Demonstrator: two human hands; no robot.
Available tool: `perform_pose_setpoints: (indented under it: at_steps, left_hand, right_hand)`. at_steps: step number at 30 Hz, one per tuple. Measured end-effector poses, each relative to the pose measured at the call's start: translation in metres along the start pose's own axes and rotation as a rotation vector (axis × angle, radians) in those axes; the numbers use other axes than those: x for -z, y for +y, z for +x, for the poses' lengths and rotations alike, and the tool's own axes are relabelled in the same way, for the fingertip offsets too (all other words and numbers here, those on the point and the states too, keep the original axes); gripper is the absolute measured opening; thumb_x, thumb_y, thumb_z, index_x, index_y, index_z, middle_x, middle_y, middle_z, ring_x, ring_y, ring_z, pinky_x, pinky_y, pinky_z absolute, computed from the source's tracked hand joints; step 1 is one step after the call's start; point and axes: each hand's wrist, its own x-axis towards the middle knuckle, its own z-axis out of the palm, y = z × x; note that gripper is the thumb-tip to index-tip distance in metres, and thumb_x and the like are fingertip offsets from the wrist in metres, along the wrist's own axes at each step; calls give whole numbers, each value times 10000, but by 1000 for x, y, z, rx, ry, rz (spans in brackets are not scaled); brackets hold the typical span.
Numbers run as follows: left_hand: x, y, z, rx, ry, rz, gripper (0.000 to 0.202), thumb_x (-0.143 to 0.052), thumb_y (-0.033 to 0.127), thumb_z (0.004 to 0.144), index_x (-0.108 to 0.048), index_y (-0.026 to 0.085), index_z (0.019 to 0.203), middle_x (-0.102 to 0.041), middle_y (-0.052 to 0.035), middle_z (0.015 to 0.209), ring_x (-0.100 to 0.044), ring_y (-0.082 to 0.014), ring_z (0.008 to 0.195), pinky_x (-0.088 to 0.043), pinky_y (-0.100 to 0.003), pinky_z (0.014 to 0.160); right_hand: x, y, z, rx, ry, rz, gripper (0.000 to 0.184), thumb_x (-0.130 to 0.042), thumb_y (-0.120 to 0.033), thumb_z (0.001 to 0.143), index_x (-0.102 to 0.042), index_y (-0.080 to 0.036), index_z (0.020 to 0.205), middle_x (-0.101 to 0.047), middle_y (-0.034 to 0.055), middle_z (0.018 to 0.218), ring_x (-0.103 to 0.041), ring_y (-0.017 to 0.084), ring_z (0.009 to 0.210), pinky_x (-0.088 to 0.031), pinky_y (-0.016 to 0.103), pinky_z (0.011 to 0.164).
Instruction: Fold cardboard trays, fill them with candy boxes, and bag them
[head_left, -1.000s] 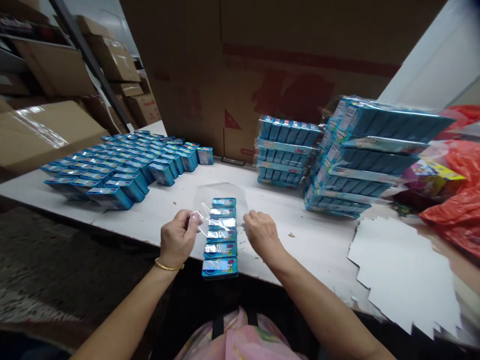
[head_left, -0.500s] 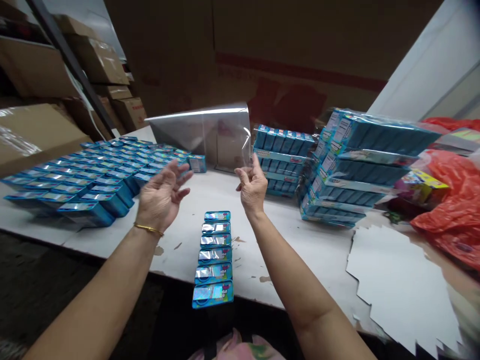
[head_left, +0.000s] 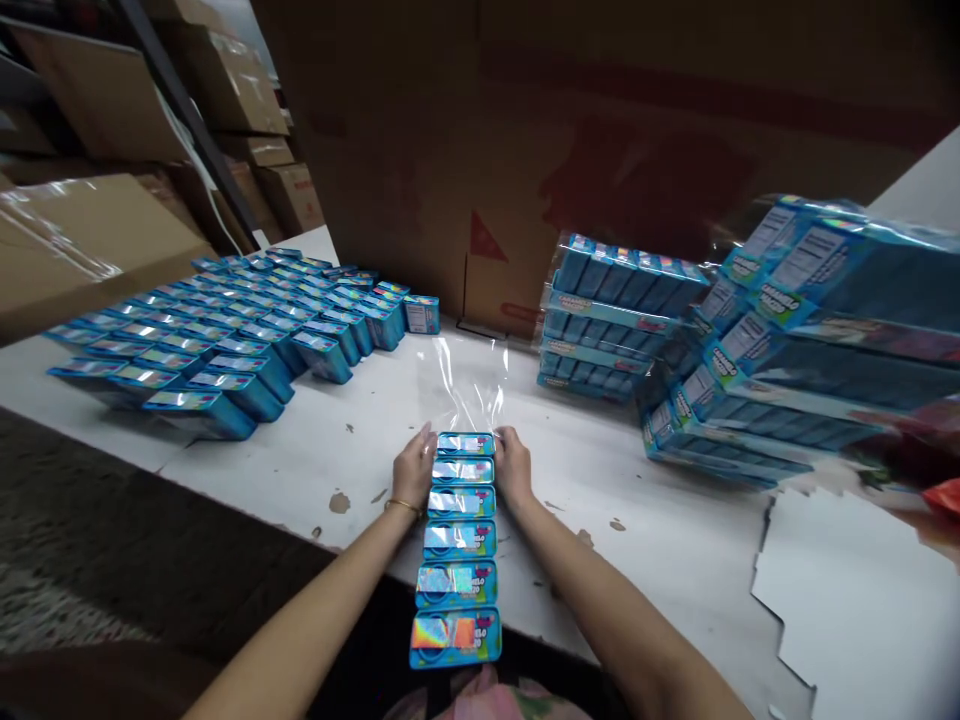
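A single-file row of blue rectangular tins [head_left: 455, 540] runs away from me across the white table [head_left: 645, 570]. A clear plastic bag [head_left: 466, 385] lies over the row's far end, and its film shines across the farthest tins. My left hand [head_left: 414, 468] presses in at the row's left side, and my right hand [head_left: 513, 468] does the same at the right. Both appear to pinch the bag's edges against the tins. The nearest tins show bare, with holographic labels.
A large block of upright blue tins [head_left: 195, 340] fills the table's left side. Shrink-wrapped stacks of blue boxes [head_left: 615, 320] [head_left: 810, 340] stand to the right. White card sheets [head_left: 855, 610] lie at the right front. Cardboard cartons [head_left: 375, 130] rise behind the table.
Both hands have dropped from the raised position to the row's far end. The bag, held up in the air earlier, now lies over the far tins.
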Motion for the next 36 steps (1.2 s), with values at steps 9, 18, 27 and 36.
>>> perform_pose_setpoints:
  at_steps: [9,18,27,36]
  left_hand:
    - [-1,-14,-17,2,94,125,292,-564,319,694,-634,170,935,-634,-64,1051,-527,-225,1072,-386,-355,946]
    - [22,-12,-44,19,-9,362,520,-527,342,724,-495,124,1195,-643,-14,656,-606,-204,703,-468,-300,669]
    - [33,17,-56,-357,-128,974,416,-417,253,808,-457,261,1222,-548,-59,877,-535,-174,775,-414,-264,666]
    - [29,40,-16,-252,-276,757,130,-513,263,724,-626,201,713,-620,-8,675,-547,-139,635,-389,-236,596]
  right_hand:
    - [-12,10,-29,-46,195,-10,279,-388,-385,805,-539,-176,911,-632,76,899,-581,181,812,-431,298,741]
    - [10,13,-53,-166,12,-87,332,-456,-394,760,-489,-175,1007,-606,9,644,-583,188,573,-428,276,519]
    - [37,-13,-59,426,-85,-858,310,-405,-209,807,-509,-205,1099,-594,90,885,-548,215,764,-382,288,608]
    - [44,-63,-3,291,-450,-899,206,-469,-172,736,-661,-247,739,-660,23,742,-583,167,707,-321,238,568]
